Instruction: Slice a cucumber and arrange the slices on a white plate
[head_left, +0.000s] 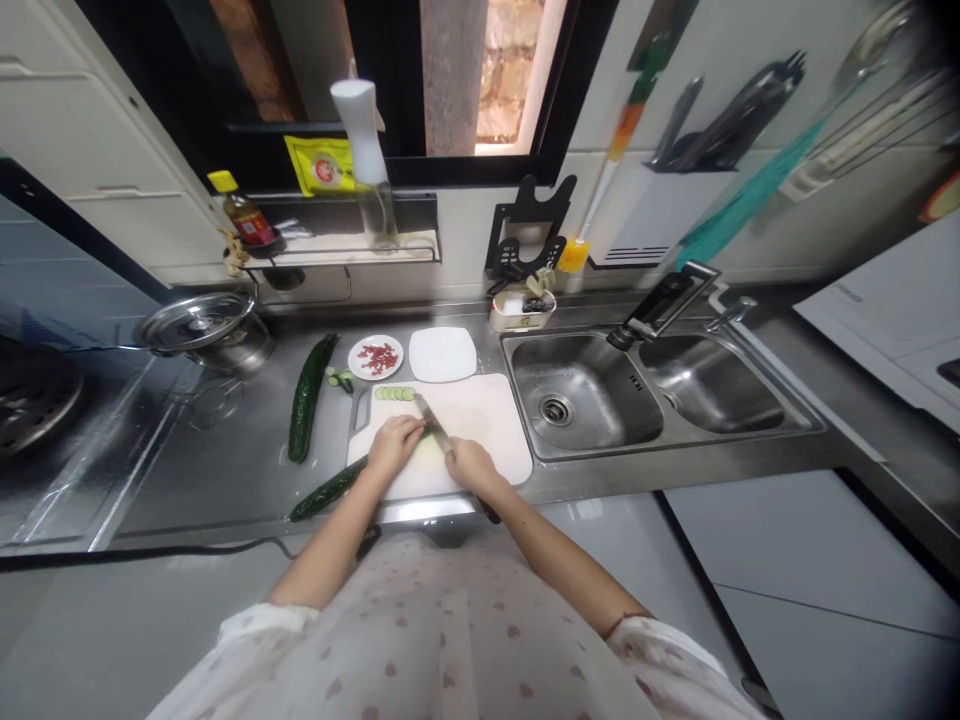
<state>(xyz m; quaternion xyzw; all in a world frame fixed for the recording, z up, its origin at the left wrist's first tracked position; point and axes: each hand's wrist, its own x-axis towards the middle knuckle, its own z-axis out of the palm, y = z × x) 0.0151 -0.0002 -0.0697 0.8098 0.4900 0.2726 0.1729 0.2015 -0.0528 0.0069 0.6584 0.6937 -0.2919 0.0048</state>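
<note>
My left hand [394,443] is curled down on a cucumber [328,490] that lies across the near left of a white cutting board [487,420]. My right hand [471,464] grips the handle of a knife [431,420] whose blade meets the cucumber right beside my left fingers. A row of cucumber slices [394,394] lies at the board's far left edge.
A second whole cucumber [306,405] lies on the steel counter at left, with cucumber ends [342,379] beside it. Behind the board stand a small plate of red pieces [376,357] and a white square plate [442,354]. A double sink [592,400] lies right; a lidded pot [202,325] sits left.
</note>
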